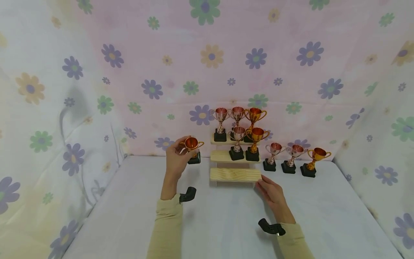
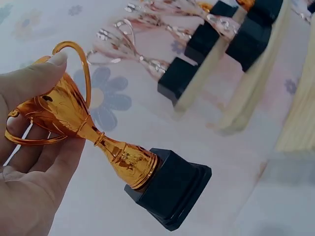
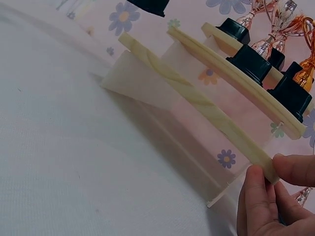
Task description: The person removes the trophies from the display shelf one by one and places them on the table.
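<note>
The left hand grasps a shiny gold two-handled trophy cup by its bowl, thumb at the rim; those fingers are partly hidden behind the metal. The cup has a slim ringed stem and a stepped black base, and stands upright in the head view; whether its base touches the white counter is hard to tell.

At the left hand's 3 o'clock is a three-step stand of pale wood. The right hand pinches the lowest step's right end, thumb above, fingers below.

The top step bears two rose-coloured metal trophies and a gold one, partly hidden by a rose and a gold trophy on the middle step. Two more rose trophies and one gold stand at the right hand's 1 o'clock. The left wrist view blurs the stand's trophies and cuts some off.
</note>
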The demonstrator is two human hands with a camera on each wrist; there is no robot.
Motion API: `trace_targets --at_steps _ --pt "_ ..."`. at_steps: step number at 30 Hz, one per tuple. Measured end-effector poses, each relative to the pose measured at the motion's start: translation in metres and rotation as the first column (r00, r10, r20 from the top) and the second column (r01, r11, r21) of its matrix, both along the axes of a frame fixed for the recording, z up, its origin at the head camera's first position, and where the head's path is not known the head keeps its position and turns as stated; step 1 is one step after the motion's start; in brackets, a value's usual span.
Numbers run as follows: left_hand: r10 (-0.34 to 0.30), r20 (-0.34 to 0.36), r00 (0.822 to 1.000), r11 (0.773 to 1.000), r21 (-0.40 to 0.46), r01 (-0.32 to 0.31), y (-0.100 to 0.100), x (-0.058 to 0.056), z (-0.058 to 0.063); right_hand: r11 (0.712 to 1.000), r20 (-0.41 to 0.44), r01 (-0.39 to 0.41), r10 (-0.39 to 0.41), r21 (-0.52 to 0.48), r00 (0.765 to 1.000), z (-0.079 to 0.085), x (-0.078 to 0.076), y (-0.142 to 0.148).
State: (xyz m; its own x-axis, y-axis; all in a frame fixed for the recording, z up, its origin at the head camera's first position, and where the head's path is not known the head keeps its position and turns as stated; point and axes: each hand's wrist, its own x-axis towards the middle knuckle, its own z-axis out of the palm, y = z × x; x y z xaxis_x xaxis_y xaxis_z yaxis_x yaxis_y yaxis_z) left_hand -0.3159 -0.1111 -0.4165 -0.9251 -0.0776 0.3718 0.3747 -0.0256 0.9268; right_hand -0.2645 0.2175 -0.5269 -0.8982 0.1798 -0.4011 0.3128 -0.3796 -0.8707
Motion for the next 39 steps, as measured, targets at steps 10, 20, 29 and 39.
trace_targets --at_steps 10,20,29,39 --pt "0.009 0.126 0.992 0.992 -0.124 0.007 -0.009 -0.024 -0.039 1.0 -0.008 -0.014 0.014 -0.004 1.0 -0.001 -0.002 0.0" --pt "-0.042 0.128 0.991 0.985 -0.162 0.063 -0.007 -0.034 -0.046 1.0 -0.008 -0.023 0.023 0.001 1.0 -0.001 -0.002 -0.001" --pt "-0.028 0.16 0.987 0.997 -0.066 0.039 -0.001 -0.064 -0.075 1.0 -0.003 -0.02 0.02 0.0 1.0 -0.002 -0.001 0.002" --pt "-0.047 0.183 0.982 0.999 0.015 0.045 -0.003 -0.072 -0.082 1.0 -0.007 -0.022 0.022 0.003 1.0 -0.002 -0.002 0.003"
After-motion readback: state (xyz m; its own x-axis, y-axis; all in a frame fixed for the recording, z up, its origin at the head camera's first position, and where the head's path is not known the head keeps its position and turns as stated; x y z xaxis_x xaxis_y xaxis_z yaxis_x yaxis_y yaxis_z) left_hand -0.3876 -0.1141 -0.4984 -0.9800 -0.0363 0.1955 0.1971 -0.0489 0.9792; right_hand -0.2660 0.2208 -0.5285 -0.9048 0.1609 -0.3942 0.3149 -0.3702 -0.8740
